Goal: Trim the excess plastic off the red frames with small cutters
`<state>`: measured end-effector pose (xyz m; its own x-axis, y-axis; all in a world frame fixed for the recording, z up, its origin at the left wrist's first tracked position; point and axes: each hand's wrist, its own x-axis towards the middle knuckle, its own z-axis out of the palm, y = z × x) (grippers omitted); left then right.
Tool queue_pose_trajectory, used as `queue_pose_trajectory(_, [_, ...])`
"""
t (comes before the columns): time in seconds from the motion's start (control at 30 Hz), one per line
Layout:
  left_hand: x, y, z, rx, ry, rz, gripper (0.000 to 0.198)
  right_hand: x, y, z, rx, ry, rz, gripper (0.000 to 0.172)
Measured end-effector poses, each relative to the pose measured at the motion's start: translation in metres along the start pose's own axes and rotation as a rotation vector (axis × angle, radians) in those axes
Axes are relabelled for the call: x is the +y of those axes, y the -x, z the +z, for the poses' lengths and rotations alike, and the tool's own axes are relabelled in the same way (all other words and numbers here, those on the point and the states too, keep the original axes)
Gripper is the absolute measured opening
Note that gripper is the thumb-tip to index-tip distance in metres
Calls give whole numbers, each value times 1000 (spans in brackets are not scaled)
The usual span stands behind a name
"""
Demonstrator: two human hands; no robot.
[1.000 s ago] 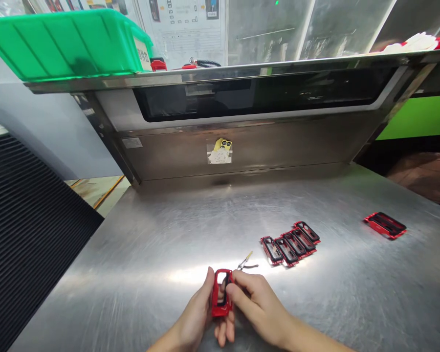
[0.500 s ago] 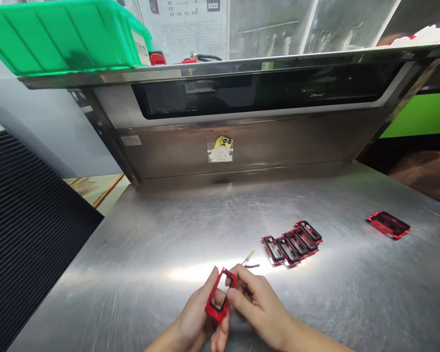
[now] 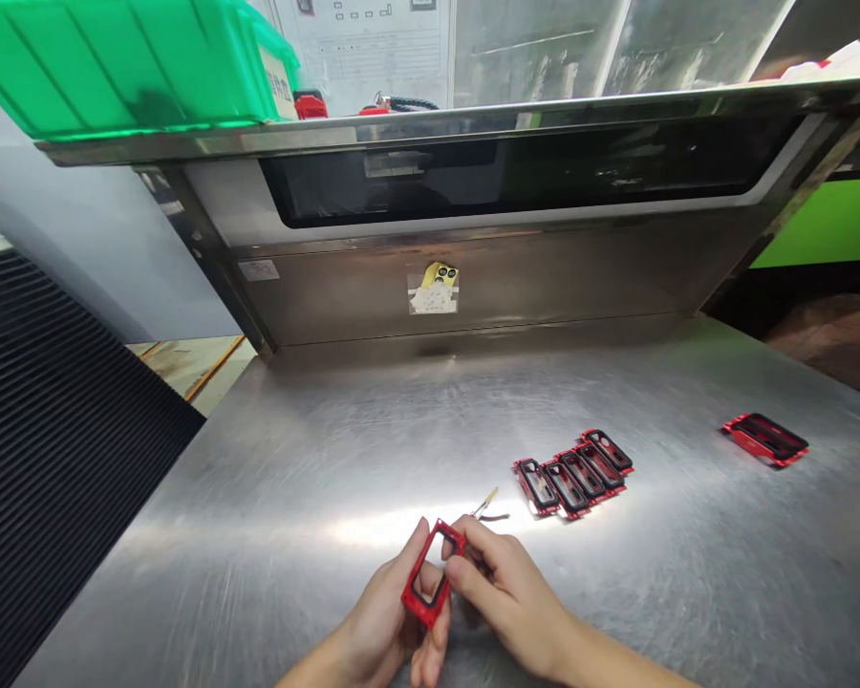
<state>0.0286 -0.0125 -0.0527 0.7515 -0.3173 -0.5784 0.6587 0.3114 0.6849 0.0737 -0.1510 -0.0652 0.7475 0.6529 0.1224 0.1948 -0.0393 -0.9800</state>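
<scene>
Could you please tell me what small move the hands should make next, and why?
Probably the right hand should press gently along the black lining inside the red frame, at its right edge. The left hand supports the frame, while the right thumb and fingertips sit at that edge, hiding part of the lining, so its fit there cannot be judged.

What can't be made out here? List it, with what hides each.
All in the head view:
Right edge of the held frame: partly hidden by the right hand.
Fingers of the left hand: partly hidden behind the held frame.
Near end of the yellow-ended tool: hidden by the right hand.
Inside of the green bin: hidden by its wall.
Text on the printed sheet: too small.
</scene>
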Motion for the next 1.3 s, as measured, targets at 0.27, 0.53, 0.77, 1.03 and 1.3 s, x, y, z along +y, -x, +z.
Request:
queue_pose_trajectory(0.27, [8,2,6,57,11,-64,83,0,-1,-2,-12,22,3,53])
queue_pose_trajectory(0.53, [4,3,4,-12,19,-73,75,5,-1,0,7,-26,20,53])
queue_pose_trajectory(0.77, [6,5,7,135,-111,-10,76,3,-3,-3,32,15,16,55])
queue_pose_trajectory(1.03, [-1,-4,-1,99,-210,35,81,3,-4,-4,22,15,24,54])
queue_pose_trajectory(1.3, [0,-1,0,56,-130,33,78,0,-4,-4,-29,65,-25,49])
